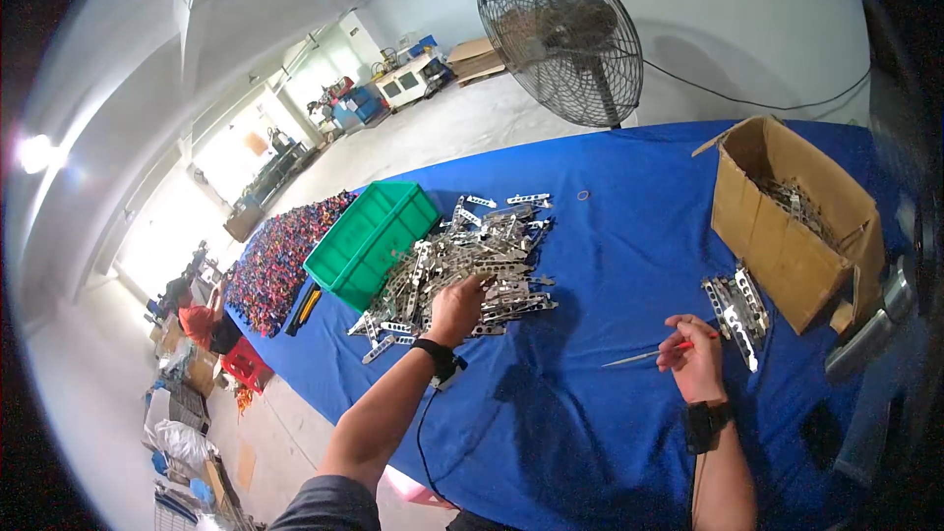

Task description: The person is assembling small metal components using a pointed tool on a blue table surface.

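A heap of slotted silver metal strips (462,261) is spread over the blue cloth in front of me. My left hand (456,310) reaches onto the near side of this heap, its fingers closed together among the strips. Whether a strip is pinched there is hard to make out. Farther right, my right hand (694,362) is curled around a red-handled tool with a thin pointed metal shaft (632,359), which points left above the cloth. Just beyond that hand lies a smaller group of metal strips (737,310).
A green plastic crate (369,248) stands tilted at the heap's left. An open cardboard box (787,226) with more metal pieces is at the right. Small colourful parts (280,265) cover the table's left end, where a person in red (197,318) sits. A large fan (560,34) stands behind.
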Available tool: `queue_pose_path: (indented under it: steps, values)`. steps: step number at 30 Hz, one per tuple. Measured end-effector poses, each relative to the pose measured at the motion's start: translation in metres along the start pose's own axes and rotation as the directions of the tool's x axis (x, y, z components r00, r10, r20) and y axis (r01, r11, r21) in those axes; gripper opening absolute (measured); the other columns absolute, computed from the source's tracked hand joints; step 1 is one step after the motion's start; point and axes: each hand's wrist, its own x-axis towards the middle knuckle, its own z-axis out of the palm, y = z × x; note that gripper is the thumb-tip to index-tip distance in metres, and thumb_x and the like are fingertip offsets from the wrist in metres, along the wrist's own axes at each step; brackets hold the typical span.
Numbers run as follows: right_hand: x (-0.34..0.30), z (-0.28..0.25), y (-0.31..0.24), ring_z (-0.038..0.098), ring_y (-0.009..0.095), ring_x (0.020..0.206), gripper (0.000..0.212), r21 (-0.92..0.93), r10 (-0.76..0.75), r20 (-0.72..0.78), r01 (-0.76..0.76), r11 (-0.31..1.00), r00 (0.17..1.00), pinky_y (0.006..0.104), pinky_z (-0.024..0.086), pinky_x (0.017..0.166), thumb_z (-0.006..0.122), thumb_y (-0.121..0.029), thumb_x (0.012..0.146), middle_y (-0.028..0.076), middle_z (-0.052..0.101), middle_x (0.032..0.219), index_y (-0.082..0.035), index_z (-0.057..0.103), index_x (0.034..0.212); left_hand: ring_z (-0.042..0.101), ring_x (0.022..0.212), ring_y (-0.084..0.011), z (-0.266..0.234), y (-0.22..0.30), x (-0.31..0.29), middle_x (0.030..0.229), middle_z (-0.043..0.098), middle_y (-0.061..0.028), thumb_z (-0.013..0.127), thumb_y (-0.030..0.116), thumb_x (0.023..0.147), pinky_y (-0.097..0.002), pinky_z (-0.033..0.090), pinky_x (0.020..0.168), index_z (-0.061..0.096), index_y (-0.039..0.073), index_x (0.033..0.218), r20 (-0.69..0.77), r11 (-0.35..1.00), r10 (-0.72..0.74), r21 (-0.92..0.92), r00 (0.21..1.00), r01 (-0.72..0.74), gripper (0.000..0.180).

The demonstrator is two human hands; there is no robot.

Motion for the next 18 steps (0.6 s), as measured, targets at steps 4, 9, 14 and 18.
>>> queue_pose_path:
  steps: [4,9,14,18]
  values:
    - [0.001,-0.001,0.0,0.064,0.022,0.05,0.022,0.016,0.014,0.018,-0.014,1.0,1.0,0.0331,0.054,0.046,0.054,-0.019,0.092,0.014,0.067,0.068,-0.001,0.063,0.101,0.067,0.073,-0.0189,-0.003,0.018,-0.001,0.088,0.07,-0.0092,0.068,0.01,0.085,-0.0315,0.054,0.068,0.059,0.009,0.128,0.181,0.777,-0.178,-0.577,0.967,0.251,0.044]
    - [0.001,0.001,-0.001,0.065,0.023,0.051,0.022,0.007,0.015,0.006,-0.015,1.0,1.0,0.0332,0.054,0.046,0.054,-0.018,0.092,0.013,0.067,0.068,-0.001,0.063,0.101,0.063,0.086,-0.0135,0.01,0.063,-0.007,0.096,0.064,-0.0067,0.068,0.005,0.087,-0.0303,0.056,0.069,0.034,0.008,0.15,0.377,0.383,-0.073,-0.844,0.924,0.375,0.072]
    - [0.001,-0.003,-0.003,0.065,0.023,0.052,0.022,0.012,0.015,-0.001,-0.015,1.0,1.0,0.0332,0.053,0.046,0.054,-0.019,0.093,0.014,0.067,0.069,-0.001,0.063,0.101,0.066,0.083,-0.0181,0.031,0.106,-0.004,0.096,0.064,-0.008,0.066,0.008,0.092,-0.0322,0.057,0.07,0.049,0.007,0.125,0.38,0.207,-0.111,-0.895,0.918,0.395,0.037]
    - [0.0,0.0,-0.001,0.066,0.023,0.053,0.023,0.036,0.019,0.011,-0.019,0.999,1.0,0.0326,0.053,0.047,0.054,-0.019,0.093,0.014,0.068,0.071,-0.001,0.064,0.102,0.068,0.093,-0.023,0.055,0.112,-0.007,0.105,0.065,-0.0132,0.057,0.009,0.098,-0.0352,0.058,0.079,0.047,0.004,0.106,0.374,0.096,-0.219,-0.911,0.901,0.401,0.015]
